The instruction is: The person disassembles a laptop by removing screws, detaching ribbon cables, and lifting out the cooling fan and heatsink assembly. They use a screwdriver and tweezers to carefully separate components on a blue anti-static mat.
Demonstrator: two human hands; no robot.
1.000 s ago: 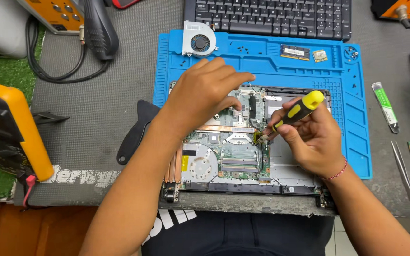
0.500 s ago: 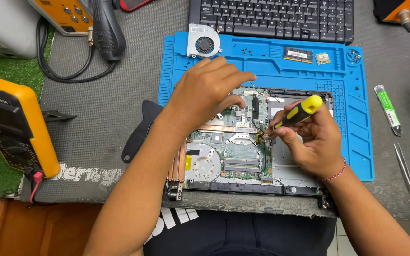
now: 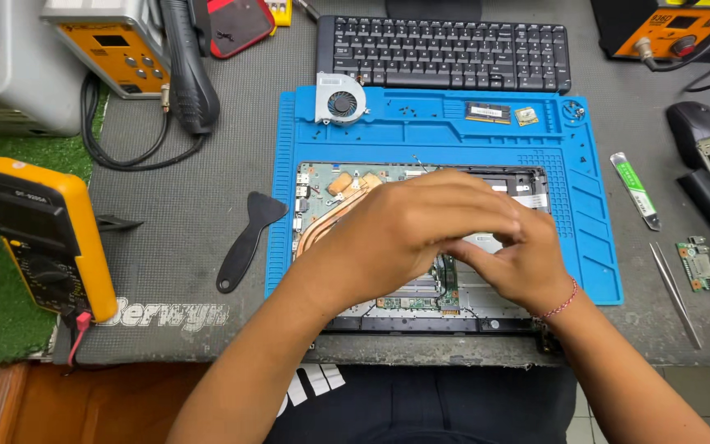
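Observation:
An opened laptop base (image 3: pixel 322 185) with its green circuit board and a copper heat pipe (image 3: pixel 332 212) lies on a blue work mat (image 3: pixel 421 136). Both my hands are together over the middle of the board. My left hand (image 3: pixel 421 220) lies curled across the top and covers the fingers of my right hand (image 3: pixel 527 267), which wears a red thread bracelet at the wrist. Whatever is between the fingers is hidden. No screwdriver shows.
On the mat's top strip sit a cooling fan (image 3: pixel 341 100), a memory module (image 3: pixel 487 113), a small chip (image 3: pixel 526 116) and loose screws. Left of the mat are a black spudger (image 3: pixel 248 238) and a yellow multimeter (image 3: pixel 47 234). To the right are a green pry tool (image 3: pixel 634 189), tweezers (image 3: pixel 674 292) and a small board (image 3: pixel 700 263). A keyboard (image 3: pixel 445 53) is behind.
My hands have closed together, the left now covering the right hand's fingers. The yellow-handled screwdriver that my right hand held to the board is out of sight.

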